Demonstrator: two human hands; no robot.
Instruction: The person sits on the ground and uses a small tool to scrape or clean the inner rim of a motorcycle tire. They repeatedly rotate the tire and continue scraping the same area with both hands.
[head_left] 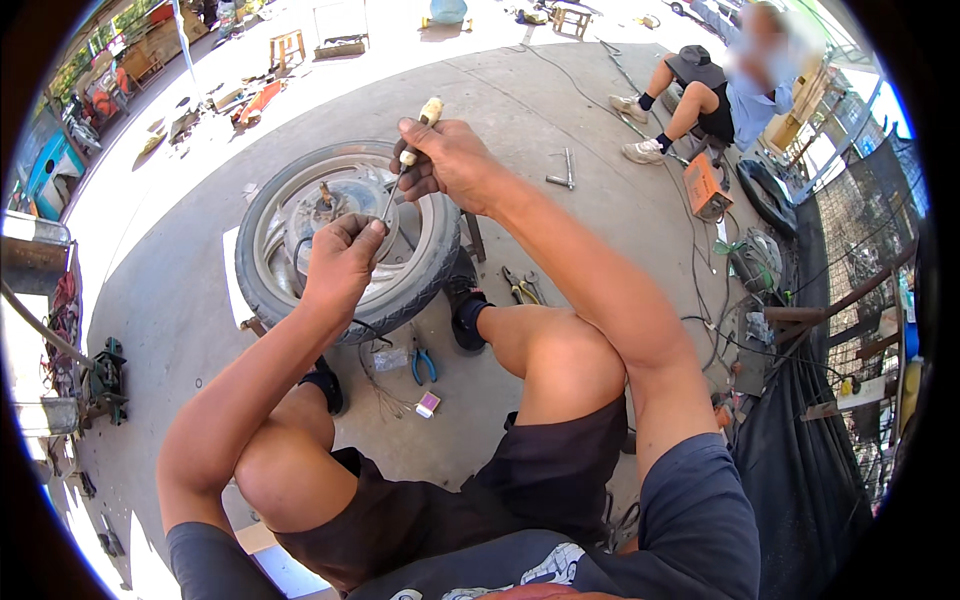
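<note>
My right hand [455, 165] is closed around a screwdriver [431, 110] with a cream-coloured handle; its thin metal shaft slants down to the left. The thumb and fingers of my left hand [342, 262] pinch together at the lower end of that shaft, hiding its tip. Both hands are above a spoked wheel with a black tyre [447, 262], lying on its side between my feet. From its round grey hub [345, 196] a short axle stands up. A dark cable bends across the wheel beside my left hand.
Near my feet lie blue-handled pliers [424, 366], yellow-and-black pliers [519, 287], loose wires and a small pink-and-white box [428, 404]. A metal T-shaped tool [566, 170] rests farther off. At the right, a person sits near an orange machine [707, 187] with trailing cables.
</note>
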